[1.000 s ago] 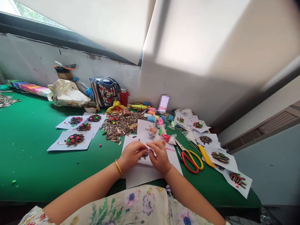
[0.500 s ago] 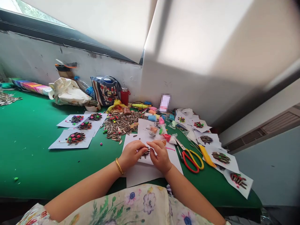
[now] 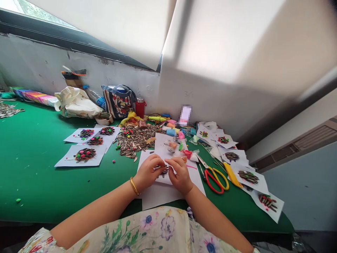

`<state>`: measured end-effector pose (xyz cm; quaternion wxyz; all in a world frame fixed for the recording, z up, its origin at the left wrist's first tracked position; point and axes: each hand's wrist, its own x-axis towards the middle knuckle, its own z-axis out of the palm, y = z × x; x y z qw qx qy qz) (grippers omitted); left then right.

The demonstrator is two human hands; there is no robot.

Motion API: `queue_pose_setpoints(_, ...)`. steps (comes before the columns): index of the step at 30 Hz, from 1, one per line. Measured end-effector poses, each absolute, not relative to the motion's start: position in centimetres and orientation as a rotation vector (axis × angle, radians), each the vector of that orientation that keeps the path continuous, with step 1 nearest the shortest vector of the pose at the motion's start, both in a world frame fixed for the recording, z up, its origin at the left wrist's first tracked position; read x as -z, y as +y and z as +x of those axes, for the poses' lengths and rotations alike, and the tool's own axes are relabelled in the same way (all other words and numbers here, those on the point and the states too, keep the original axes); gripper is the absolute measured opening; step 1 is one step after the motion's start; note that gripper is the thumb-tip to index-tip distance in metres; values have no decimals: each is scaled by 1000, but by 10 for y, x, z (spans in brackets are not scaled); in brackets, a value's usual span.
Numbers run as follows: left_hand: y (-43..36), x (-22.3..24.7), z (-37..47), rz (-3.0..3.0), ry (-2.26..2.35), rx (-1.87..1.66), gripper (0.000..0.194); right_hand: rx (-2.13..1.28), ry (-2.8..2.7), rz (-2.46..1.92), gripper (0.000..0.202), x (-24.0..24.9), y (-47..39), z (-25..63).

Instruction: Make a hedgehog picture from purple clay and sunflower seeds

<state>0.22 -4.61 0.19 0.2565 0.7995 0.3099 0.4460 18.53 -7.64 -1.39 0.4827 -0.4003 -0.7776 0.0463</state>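
Note:
Both hands meet over a white paper sheet (image 3: 158,196) that bears a small cluster of dark seeds (image 3: 163,172). My left hand (image 3: 149,173), with a gold bangle at its wrist, has its fingertips bent together at the cluster's upper left. On the cluster's right side, my right hand (image 3: 181,175) has thumb and forefinger curled close together. Whatever either hand pinches is too small to make out. Just beyond the hands lie small bags of coloured clay (image 3: 172,144) and a heap of striped seeds (image 3: 137,138).
Red-and-yellow scissors (image 3: 216,181) and a yellow cutter (image 3: 232,175) lie at the right. Seed pictures (image 3: 252,177) line the right edge, and more seed pictures (image 3: 84,154) lie at the left. Bags (image 3: 119,102) and a red bottle (image 3: 140,108) stand along the wall.
My left hand has shifted slightly, its fingers now a little higher over the seed cluster. My right hand has hardly moved.

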Motion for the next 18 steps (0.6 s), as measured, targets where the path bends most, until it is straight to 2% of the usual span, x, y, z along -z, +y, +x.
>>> queue_pose_setpoints(9,-45,2,3,2214,758,-1198,23,-117,-1893,-983,47,14,-76,186)
queue_pose_setpoints(14,-45,3,2,2217,876,-1132,9,-106,-1895,-981,45,14,-75,186)
queue_pose_setpoints(18,-45,0,2,2195,875,-1175,9,-106,-1891,-970,46,13,-76,185)
